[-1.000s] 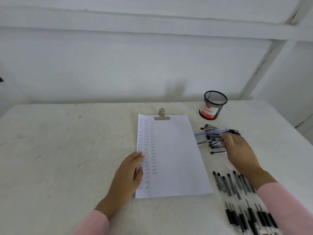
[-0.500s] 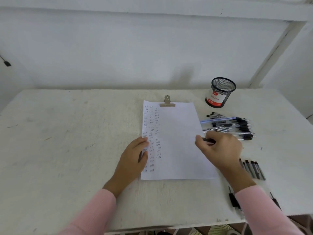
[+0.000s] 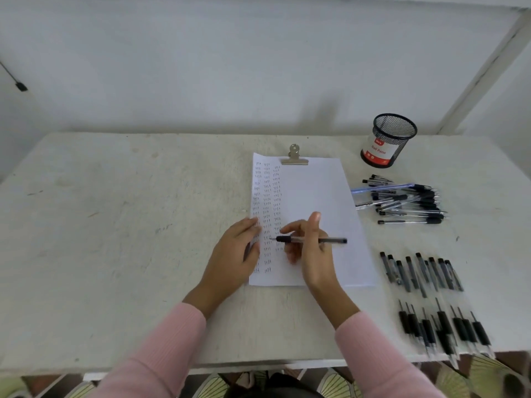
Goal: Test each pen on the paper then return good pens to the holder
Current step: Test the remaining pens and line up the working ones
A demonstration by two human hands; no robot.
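Note:
A white sheet of paper (image 3: 313,196) lies on the table under a metal clip (image 3: 294,160), with columns of small pen marks down its left side. My left hand (image 3: 235,254) presses flat on the paper's left edge. My right hand (image 3: 311,248) holds a black-tipped clear pen (image 3: 333,240) level above the paper, tip pointing left near the marks. A black mesh pen holder (image 3: 388,140) stands at the back right; no pens show in it. A loose pile of pens (image 3: 405,202) lies right of the paper.
Two rows of pens lie at the right front: one row (image 3: 422,272) beside the paper's lower corner, another (image 3: 442,328) near the table's front edge. A wall runs behind the table (image 3: 115,225). A dark cable end (image 3: 20,86) hangs at the far left.
My right hand left the pen pile with one pen and brought it left over the paper. My left hand stayed on the paper's edge. The camera tilted down.

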